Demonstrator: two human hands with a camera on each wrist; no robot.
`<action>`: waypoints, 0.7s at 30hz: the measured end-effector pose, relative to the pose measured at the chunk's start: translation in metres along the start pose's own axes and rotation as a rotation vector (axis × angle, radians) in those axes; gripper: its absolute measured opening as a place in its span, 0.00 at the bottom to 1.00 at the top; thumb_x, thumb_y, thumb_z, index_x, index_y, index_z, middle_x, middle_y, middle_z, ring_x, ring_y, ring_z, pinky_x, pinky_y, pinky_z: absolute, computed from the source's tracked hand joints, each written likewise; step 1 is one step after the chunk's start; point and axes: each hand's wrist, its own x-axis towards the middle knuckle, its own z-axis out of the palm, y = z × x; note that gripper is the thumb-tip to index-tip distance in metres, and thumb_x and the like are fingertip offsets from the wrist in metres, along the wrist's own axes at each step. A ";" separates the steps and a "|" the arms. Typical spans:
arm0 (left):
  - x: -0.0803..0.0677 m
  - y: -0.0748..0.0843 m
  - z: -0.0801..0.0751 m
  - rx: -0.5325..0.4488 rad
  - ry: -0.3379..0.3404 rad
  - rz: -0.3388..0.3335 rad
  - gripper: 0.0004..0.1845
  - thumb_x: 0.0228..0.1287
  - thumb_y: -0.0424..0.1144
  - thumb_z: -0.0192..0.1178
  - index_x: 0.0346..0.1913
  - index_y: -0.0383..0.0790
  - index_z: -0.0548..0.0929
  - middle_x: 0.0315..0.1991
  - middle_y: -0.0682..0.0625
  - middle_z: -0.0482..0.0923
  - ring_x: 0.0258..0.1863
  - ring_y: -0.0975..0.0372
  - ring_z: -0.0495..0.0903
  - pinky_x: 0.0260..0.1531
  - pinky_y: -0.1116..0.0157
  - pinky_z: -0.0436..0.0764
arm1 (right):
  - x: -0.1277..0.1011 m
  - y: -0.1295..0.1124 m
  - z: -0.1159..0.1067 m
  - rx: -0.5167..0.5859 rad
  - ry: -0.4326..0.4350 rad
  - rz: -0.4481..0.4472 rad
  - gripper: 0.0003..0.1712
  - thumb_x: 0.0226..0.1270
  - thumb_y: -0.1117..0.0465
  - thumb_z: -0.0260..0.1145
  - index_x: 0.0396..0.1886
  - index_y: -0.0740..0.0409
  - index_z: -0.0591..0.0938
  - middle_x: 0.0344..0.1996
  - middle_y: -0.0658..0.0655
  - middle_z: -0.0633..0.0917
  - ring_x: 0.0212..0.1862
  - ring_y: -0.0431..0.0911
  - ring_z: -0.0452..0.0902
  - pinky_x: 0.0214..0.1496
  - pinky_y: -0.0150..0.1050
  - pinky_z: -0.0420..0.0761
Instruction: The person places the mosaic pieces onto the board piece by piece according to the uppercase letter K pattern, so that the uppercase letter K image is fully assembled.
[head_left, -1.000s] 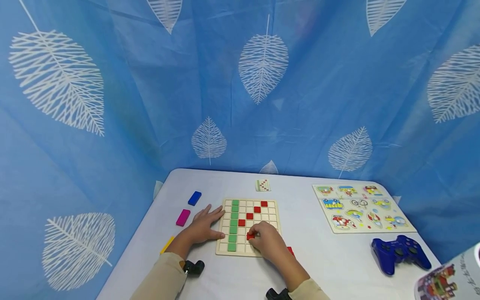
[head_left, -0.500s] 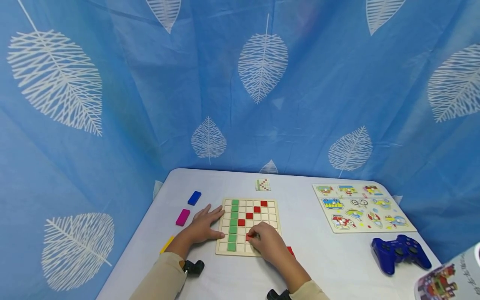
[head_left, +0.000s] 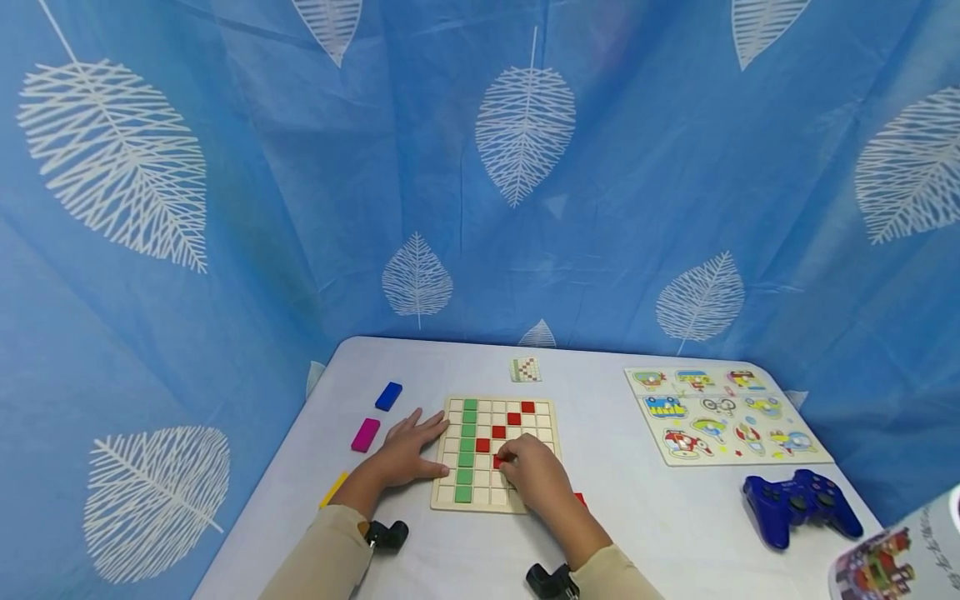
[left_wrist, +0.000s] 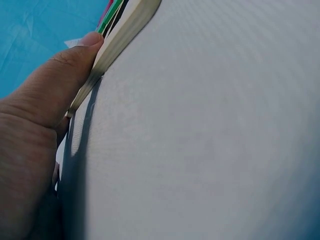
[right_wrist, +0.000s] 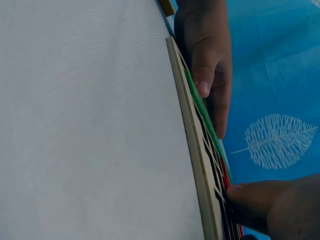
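A square wooden grid board (head_left: 442,492) lies on the white table, with a column of green tiles (head_left: 467,445) and a slanting row of red tiles (head_left: 498,432). My left hand (head_left: 408,450) rests at the board's left edge, fingers spread. In the left wrist view its thumb (left_wrist: 65,70) touches the board's rim. Over the lower middle of the grid, my right hand (head_left: 538,477) pinches a small red tile (head_left: 497,462), partly covered by the fingertips. The right wrist view shows the right thumb (right_wrist: 255,197) beside the red tiles, seen edge-on.
Blue (head_left: 389,396), magenta (head_left: 366,434) and yellow (head_left: 334,489) blocks lie left; a red block (head_left: 580,497) is partly hidden by the right forearm. A pattern card (head_left: 525,370) lies behind the board. Rightward are a picture puzzle (head_left: 723,454), a blue game controller (head_left: 801,504) and a printed cup (head_left: 900,554).
My right hand has moved slightly away from me, bringing the red tile up to a cell just below and right of the lowest red one. The left hand has stayed put.
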 end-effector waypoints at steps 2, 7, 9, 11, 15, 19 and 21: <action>-0.001 0.000 -0.001 -0.003 -0.002 -0.004 0.52 0.53 0.66 0.75 0.81 0.64 0.65 0.84 0.63 0.53 0.86 0.48 0.38 0.75 0.28 0.48 | -0.001 -0.001 0.000 0.006 0.002 -0.012 0.05 0.64 0.61 0.76 0.36 0.45 0.92 0.37 0.45 0.85 0.43 0.42 0.82 0.47 0.43 0.83; -0.004 0.003 -0.004 -0.008 -0.007 -0.012 0.52 0.54 0.65 0.76 0.81 0.64 0.65 0.84 0.63 0.53 0.86 0.48 0.37 0.76 0.28 0.47 | -0.002 0.004 -0.010 0.073 -0.039 -0.046 0.08 0.66 0.61 0.75 0.44 0.50 0.92 0.42 0.47 0.86 0.48 0.45 0.82 0.53 0.47 0.84; -0.004 0.004 -0.004 -0.007 -0.008 -0.010 0.52 0.54 0.65 0.75 0.81 0.64 0.65 0.84 0.63 0.53 0.86 0.48 0.37 0.76 0.28 0.46 | -0.005 0.012 -0.019 0.128 -0.063 -0.028 0.11 0.67 0.60 0.74 0.48 0.51 0.90 0.45 0.48 0.85 0.50 0.45 0.81 0.55 0.48 0.83; -0.004 0.004 -0.004 -0.005 -0.010 -0.009 0.52 0.54 0.65 0.75 0.81 0.64 0.64 0.84 0.63 0.53 0.86 0.49 0.37 0.76 0.28 0.45 | -0.008 0.025 -0.029 0.173 -0.075 0.004 0.13 0.68 0.60 0.74 0.51 0.50 0.89 0.47 0.48 0.85 0.51 0.44 0.80 0.56 0.49 0.81; -0.004 0.004 -0.004 -0.002 -0.013 -0.014 0.52 0.54 0.65 0.75 0.81 0.64 0.64 0.85 0.63 0.53 0.86 0.49 0.37 0.76 0.28 0.47 | -0.018 0.055 -0.055 0.168 -0.134 0.116 0.14 0.64 0.58 0.77 0.49 0.47 0.86 0.47 0.49 0.83 0.48 0.44 0.76 0.53 0.47 0.79; -0.003 0.005 -0.005 -0.003 -0.012 -0.021 0.52 0.53 0.65 0.76 0.81 0.65 0.65 0.84 0.63 0.53 0.86 0.48 0.37 0.75 0.28 0.49 | -0.029 0.079 -0.075 0.134 -0.257 0.175 0.14 0.59 0.60 0.81 0.40 0.48 0.84 0.38 0.50 0.79 0.41 0.45 0.72 0.46 0.44 0.73; -0.003 0.004 -0.004 -0.007 -0.013 -0.022 0.52 0.53 0.64 0.76 0.81 0.65 0.65 0.84 0.63 0.53 0.86 0.48 0.37 0.75 0.28 0.49 | -0.033 0.088 -0.079 0.134 -0.282 0.188 0.11 0.61 0.60 0.79 0.36 0.49 0.83 0.34 0.50 0.78 0.39 0.45 0.71 0.43 0.42 0.72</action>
